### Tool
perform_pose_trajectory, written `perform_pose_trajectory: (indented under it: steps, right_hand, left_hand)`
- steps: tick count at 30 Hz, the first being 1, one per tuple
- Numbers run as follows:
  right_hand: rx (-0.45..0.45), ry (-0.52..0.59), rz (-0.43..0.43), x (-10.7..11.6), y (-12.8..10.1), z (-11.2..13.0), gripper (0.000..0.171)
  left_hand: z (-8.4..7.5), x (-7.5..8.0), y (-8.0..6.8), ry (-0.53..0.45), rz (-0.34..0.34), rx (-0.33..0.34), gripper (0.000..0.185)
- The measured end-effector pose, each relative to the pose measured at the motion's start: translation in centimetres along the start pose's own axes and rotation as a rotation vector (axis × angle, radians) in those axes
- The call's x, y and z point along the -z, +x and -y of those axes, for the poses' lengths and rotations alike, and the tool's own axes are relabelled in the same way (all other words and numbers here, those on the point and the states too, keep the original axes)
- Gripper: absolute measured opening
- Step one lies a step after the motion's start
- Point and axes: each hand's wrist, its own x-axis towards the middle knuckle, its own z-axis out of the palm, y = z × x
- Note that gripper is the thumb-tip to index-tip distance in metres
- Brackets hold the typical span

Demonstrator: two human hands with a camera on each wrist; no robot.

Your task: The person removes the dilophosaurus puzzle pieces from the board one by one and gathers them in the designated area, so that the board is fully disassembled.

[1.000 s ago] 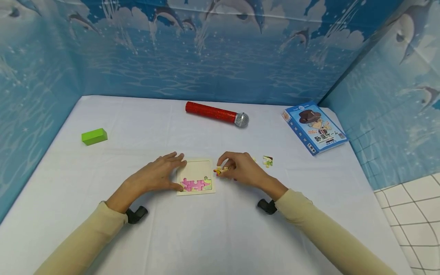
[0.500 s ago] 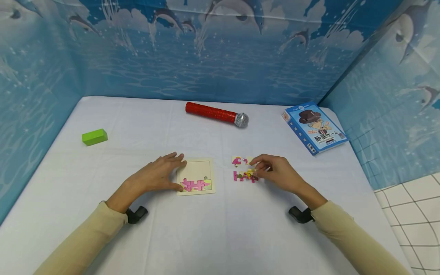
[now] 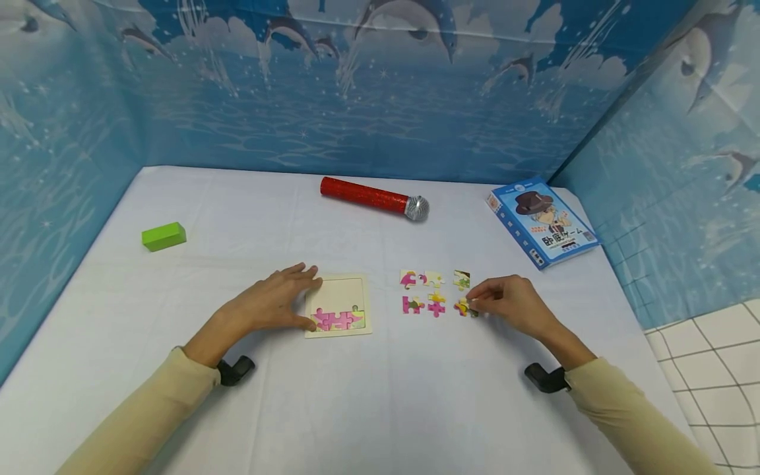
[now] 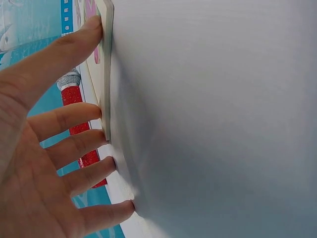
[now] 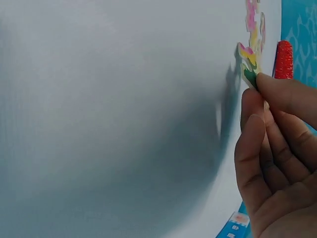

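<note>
Pinching a jigsaw piece (image 3: 464, 307) in the right grip (image 3: 509, 305), well right of the puzzle tray (image 3: 338, 305); left grip (image 3: 270, 303) flat, fingers straight, steadying the tray's near-left edge.

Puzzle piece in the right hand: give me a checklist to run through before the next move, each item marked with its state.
1. Right hand pinches the puzzle piece: ok.
2. Piece lifted off the white table: cannot tell from the head view; the right wrist view suggests one edge raised.
3. Left hand rests flat against the puzzle frame: ok.
4. Frame has open space above its filled bottom row: ok.
5. Other loose pieces lie apart from the frame: ok.
6. Red microphone lies apart from both hands: ok.
</note>
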Motion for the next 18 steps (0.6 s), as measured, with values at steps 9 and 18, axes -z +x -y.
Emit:
perform_pose_trajectory:
  steps: [9, 18]
  right_hand:
    - [0.008, -0.104, -0.105, -1.1, 0.1, 0.0, 0.009]
    - [0.062, -0.133, -0.154, -1.7, 0.0, 0.6, 0.005]
  left_hand:
    - [0.1, -0.1, 0.0, -0.004, 0.004, 0.004, 0.081]
    - [0.2, -0.2, -0.1, 0.013, -0.007, -0.012, 0.081]
